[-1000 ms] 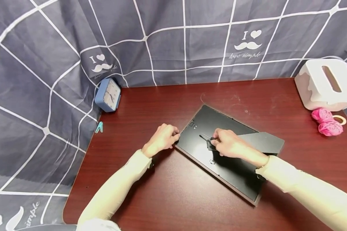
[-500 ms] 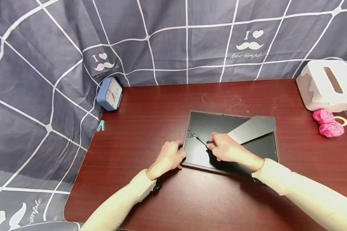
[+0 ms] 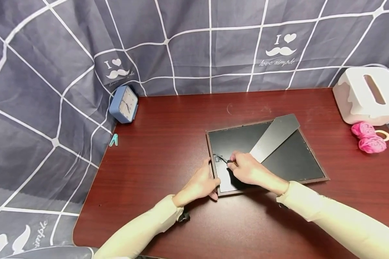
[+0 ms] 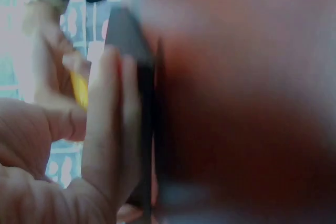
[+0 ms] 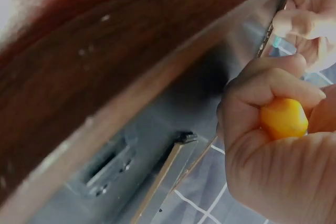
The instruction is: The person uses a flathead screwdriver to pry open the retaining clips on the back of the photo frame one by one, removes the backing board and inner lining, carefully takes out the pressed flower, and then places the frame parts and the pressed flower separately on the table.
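A picture frame [image 3: 301,158] lies face down on the table, its black back up, with a grey easel leg [image 3: 276,135] slanting across it. My left hand [image 3: 201,181] holds the frame's left edge near the front corner, thumb on top and fingers along the side. In my right hand [image 3: 249,169] is a screwdriver, its yellow handle [image 5: 283,120] inside the curled fingers. The thin dark shaft [image 3: 222,159] points left, its tip at a small metal hanger [image 3: 217,158] by the left edge. Whether the tip touches it, I cannot tell. The left wrist view is blurred.
On the red-brown table [image 3: 159,144], a blue alarm clock [image 3: 124,104] stands back left, with a teal clip [image 3: 113,140] in front. A white tissue box [image 3: 364,95] and pink yarn [image 3: 369,137] sit back right. A grey checked curtain [image 3: 194,46] hangs behind and left.
The picture frame has turned counterclockwise, its left edge coming nearer my body. My left hand moved with it, rightward and nearer. The screwdriver tip has shifted left, onto the hanger's area.
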Demonstrator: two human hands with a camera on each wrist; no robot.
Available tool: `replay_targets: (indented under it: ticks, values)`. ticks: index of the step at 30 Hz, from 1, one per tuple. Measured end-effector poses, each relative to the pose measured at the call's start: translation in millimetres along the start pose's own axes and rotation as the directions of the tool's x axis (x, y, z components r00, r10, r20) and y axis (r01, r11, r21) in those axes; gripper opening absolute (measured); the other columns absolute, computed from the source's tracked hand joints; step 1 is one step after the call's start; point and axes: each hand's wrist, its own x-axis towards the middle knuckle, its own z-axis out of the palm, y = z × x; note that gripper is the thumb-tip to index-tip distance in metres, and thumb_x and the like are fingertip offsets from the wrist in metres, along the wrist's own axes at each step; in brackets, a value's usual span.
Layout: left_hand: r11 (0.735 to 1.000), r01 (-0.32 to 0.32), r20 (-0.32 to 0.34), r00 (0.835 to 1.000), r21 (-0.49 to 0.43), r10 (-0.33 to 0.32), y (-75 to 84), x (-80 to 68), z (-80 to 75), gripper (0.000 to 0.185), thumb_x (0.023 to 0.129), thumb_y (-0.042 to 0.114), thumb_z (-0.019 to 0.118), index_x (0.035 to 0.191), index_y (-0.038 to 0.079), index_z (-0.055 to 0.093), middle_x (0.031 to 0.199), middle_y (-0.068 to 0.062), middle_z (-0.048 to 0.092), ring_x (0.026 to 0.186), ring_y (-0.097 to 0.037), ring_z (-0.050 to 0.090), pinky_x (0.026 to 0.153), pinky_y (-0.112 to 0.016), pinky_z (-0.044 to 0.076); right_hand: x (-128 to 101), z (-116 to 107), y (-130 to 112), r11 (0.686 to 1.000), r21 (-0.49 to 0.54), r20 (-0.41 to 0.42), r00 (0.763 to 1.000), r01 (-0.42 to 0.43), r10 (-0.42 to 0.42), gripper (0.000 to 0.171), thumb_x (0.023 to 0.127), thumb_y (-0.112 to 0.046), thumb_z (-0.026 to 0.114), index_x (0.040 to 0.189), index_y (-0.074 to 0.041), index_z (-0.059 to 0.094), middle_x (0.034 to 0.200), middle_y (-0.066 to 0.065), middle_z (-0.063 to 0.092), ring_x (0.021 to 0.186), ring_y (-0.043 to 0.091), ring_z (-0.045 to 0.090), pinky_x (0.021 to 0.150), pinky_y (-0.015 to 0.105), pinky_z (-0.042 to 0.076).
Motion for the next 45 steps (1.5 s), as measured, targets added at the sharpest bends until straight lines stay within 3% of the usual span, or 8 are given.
replay_targets:
  ticks: [5, 10, 21, 29, 36, 39, 42, 45]
  values:
    - [1.0, 0.009, -0.002, 1.0, -0.014, -0.009, 2.8, 16.7, -15.1, 0.081, 0.101, 0.008, 0.074, 0.168, 0.007, 0.029, 0.082, -0.01, 0.073, 0.056, -0.018, 0.077, 0.08, -0.036, 0.07, 2, 4, -3, 1.0, -0.01, -0.006, 1.0, -0.001, 0.001, 0.009, 0.105, -0.023, 0.063, 0.101, -0.016, 0.06, 0.074, -0.002, 0.058, 0.072, 0.016, 0.059, 0.07, 0.032, 0.049]
    - [0.999, 0.019, 0.026, 0.999, -0.032, -0.018, -0.2, 22.8, -22.4, 0.076, 0.101, 0.011, 0.075, 0.165, 0.007, 0.034, 0.092, -0.01, 0.072, 0.062, -0.019, 0.08, 0.106, -0.045, 0.063, 4, 10, -6, 1.0, 0.013, -0.01, 1.0, -0.008, 0.008, 0.01, 0.105, -0.022, 0.064, 0.103, -0.015, 0.058, 0.074, -0.002, 0.057, 0.071, 0.017, 0.059, 0.067, 0.033, 0.049]
    - [0.994, 0.027, 0.068, 0.997, -0.103, -0.02, -3.6, 25.8, -22.3, 0.071, 0.102, 0.011, 0.073, 0.162, 0.014, 0.035, 0.099, -0.013, 0.068, 0.064, -0.021, 0.08, 0.092, -0.04, 0.067, -22, 2, -48, 0.998, 0.064, -0.15, 0.989, 0.0, 0.01, 0.013, 0.099, -0.01, 0.068, 0.107, -0.003, 0.059, 0.068, 0.001, 0.055, 0.061, 0.017, 0.053, 0.055, 0.029, 0.041]
    - [0.994, 0.018, 0.073, 0.997, -0.107, -0.01, -1.7, 25.2, -21.2, 0.068, 0.102, 0.008, 0.071, 0.16, 0.012, 0.035, 0.097, -0.014, 0.068, 0.062, -0.022, 0.08, 0.087, -0.039, 0.069, -34, 7, -72, 0.979, -0.177, -0.283, 0.947, 0.102, -0.149, 0.016, 0.09, 0.003, 0.068, 0.092, -0.004, 0.054, 0.062, 0.003, 0.056, 0.055, 0.016, 0.051, 0.047, 0.032, 0.043]
    - [0.991, 0.007, 0.077, 0.997, -0.133, 0.003, -2.3, 25.6, -20.7, 0.068, 0.102, 0.004, 0.07, 0.159, 0.011, 0.034, 0.097, -0.014, 0.066, 0.061, -0.022, 0.079, 0.072, -0.036, 0.07, -37, 19, -74, 0.923, -0.352, -0.33, 0.903, 0.153, -0.275, 0.031, 0.075, 0.008, 0.073, 0.101, 0.001, 0.057, 0.067, 0.008, 0.063, 0.052, 0.02, 0.059, 0.043, 0.031, 0.045]
    - [0.99, 0.018, 0.069, 0.998, -0.14, -0.009, -4.9, 24.6, -21.2, 0.069, 0.103, 0.005, 0.071, 0.16, 0.01, 0.033, 0.095, -0.015, 0.066, 0.06, -0.022, 0.078, 0.075, -0.037, 0.07, -34, 19, -71, 0.943, -0.29, -0.319, 0.913, 0.161, -0.254, 0.022, 0.084, 0.006, 0.072, 0.098, 0.0, 0.056, 0.067, 0.008, 0.062, 0.053, 0.021, 0.059, 0.045, 0.031, 0.047]
    - [0.991, 0.03, 0.07, 0.997, -0.128, -0.021, -6.4, 24.6, -20.9, 0.072, 0.104, 0.008, 0.071, 0.163, 0.01, 0.03, 0.094, -0.014, 0.067, 0.06, -0.021, 0.078, 0.081, -0.036, 0.069, -30, 14, -62, 0.985, -0.116, -0.267, 0.951, 0.131, -0.157, 0.009, 0.097, 0.001, 0.065, 0.101, 0.002, 0.057, 0.067, 0.008, 0.061, 0.057, 0.019, 0.057, 0.05, 0.033, 0.05]
    - [0.991, 0.022, 0.077, 0.997, -0.132, -0.012, -4.8, 27.3, -19.6, 0.074, 0.104, 0.009, 0.071, 0.164, 0.009, 0.028, 0.095, -0.013, 0.067, 0.06, -0.02, 0.078, 0.078, -0.036, 0.07, -23, 10, -44, 0.997, -0.003, -0.198, 0.977, 0.075, -0.074, 0.014, 0.106, -0.01, 0.058, 0.112, 0.003, 0.06, 0.076, 0.008, 0.066, 0.065, 0.018, 0.059, 0.058, 0.036, 0.053]
